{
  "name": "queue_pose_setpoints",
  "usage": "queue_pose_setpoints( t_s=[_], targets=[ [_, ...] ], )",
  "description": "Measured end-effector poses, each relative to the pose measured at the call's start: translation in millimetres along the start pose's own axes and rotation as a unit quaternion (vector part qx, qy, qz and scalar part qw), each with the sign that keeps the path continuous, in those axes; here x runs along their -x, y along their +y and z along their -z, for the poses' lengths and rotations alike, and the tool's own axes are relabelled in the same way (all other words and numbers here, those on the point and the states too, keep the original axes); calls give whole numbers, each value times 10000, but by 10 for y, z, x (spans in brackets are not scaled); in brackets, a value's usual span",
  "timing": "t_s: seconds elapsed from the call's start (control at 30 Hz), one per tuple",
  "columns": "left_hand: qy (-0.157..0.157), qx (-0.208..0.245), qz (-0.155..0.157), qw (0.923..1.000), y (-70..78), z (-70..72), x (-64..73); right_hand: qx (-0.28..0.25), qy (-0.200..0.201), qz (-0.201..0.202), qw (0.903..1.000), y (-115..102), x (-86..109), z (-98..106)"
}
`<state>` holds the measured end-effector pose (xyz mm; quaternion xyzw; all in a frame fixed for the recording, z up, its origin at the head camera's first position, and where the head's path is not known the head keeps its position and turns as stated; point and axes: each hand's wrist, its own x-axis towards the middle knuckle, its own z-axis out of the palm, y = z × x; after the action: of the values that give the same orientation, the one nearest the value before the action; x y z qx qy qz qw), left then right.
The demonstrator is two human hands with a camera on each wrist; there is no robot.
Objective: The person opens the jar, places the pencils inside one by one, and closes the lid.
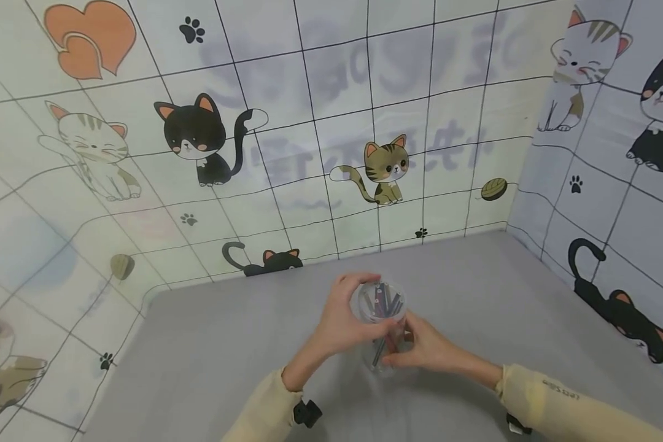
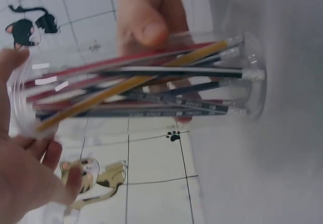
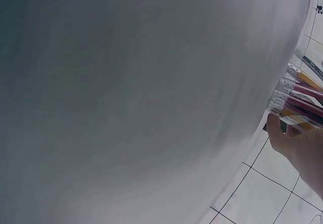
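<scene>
A clear plastic jar [image 1: 363, 302] of pencils stands nearly upright between both hands in the head view. My left hand [image 1: 339, 320] grips it round its upper end, thumb on the near side and fingers on the far side. Lower down, my right hand [image 1: 426, 347] holds the jar's body from the right. Through the wall in the left wrist view show several pencils [image 2: 176, 72], red, yellow and dark, with eraser ends toward the jar's base. The right wrist view catches only the jar's lower end at its right edge, with the thumb against it.
Both hands work over a grey tabletop [image 1: 226, 344]. Behind and at the sides rise white cloth walls [image 1: 331, 233] with a black grid and cartoon cats. Cream sleeves [image 1: 563, 399] cover the forearms, with a dark wrist device [image 1: 307, 414] at the left cuff.
</scene>
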<state>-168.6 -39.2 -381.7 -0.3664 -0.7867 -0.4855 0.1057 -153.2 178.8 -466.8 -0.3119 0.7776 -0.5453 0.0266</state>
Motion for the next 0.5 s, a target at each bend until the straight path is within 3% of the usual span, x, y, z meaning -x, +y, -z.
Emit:
queue_pose_setpoints(
  t_s=[0.13, 0.2, 0.3, 0.43, 0.5],
  targets=[
    [-741, 188, 162, 9969, -30, 122, -66, 8, -5, -34, 10000, -14, -12, 6],
    [-868, 262, 194, 9957, -30, 130, -57, 33, -56, -13, 10000, -16, -14, 4],
    [-536, 303, 327, 9976, -8, 42, 17, 4, -126, 65, 9999, -6, -3, -5],
    [349, 80, 78, 9993, 18, -110, 75, -32, -69, 193, 9998, -15, -3, -14],
    [519, -15, -4, 9986, 13, -130, 71, -57, -55, 203, 9998, -24, -7, -9]
  ],
)
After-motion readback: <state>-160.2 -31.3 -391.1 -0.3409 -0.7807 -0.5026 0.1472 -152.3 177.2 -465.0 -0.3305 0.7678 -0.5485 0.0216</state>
